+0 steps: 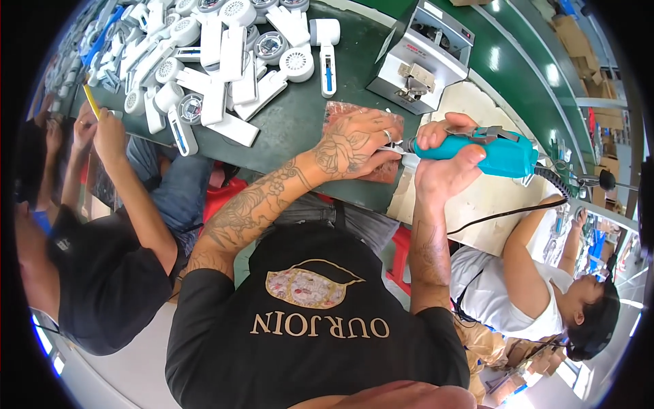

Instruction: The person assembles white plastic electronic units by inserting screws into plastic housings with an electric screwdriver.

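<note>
In the head view, my left hand rests over a reddish mat on the green bench, its fingers pinched closed around a white piece, mostly hidden. My right hand wraps a teal power driver, its tip aimed toward nine o'clock at that piece. White handheld fans lie heaped at ten o'clock; a grey machine with small red lettering stands at one. Pale lettering, inverted, crosses my black shirt at six.
</note>
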`<state>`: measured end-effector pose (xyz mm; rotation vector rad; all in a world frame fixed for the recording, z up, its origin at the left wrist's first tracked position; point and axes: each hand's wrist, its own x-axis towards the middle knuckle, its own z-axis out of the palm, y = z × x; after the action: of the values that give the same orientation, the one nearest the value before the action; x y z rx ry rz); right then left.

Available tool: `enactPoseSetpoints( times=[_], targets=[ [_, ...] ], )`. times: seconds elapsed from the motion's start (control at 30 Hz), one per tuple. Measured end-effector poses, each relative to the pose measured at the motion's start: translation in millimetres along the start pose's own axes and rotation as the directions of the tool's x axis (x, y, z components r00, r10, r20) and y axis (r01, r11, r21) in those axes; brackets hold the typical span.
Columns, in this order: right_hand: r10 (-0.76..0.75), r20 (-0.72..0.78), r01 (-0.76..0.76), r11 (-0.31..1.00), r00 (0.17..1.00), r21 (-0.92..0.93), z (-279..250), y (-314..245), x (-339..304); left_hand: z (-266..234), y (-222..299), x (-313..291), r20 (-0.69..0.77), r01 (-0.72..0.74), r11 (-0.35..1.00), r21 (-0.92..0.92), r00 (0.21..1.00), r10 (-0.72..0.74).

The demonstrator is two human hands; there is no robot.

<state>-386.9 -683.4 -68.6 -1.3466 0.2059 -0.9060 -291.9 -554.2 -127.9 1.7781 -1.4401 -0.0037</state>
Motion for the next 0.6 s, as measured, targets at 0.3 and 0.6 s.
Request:
enactPoseSetpoints(
  times=[0.3, 0.6],
  targets=[
    [-0.017, 0.015, 0.016, 1.000, 1.000, 0.010, 1.8, -6.0, 19.1, -7.9, -7.8, 9.9, 0.084, 0.088, 0.996, -0.018, 0.993, -0.086],
    [-0.208, 0.016, 0.208, 0.971, 0.978, -0.120, 12.9, 21.6, 80.6, -6.9, -8.6, 3.1, 0.099, -0.006, 0.994, 0.114, 0.995, -0.005]
  ],
)
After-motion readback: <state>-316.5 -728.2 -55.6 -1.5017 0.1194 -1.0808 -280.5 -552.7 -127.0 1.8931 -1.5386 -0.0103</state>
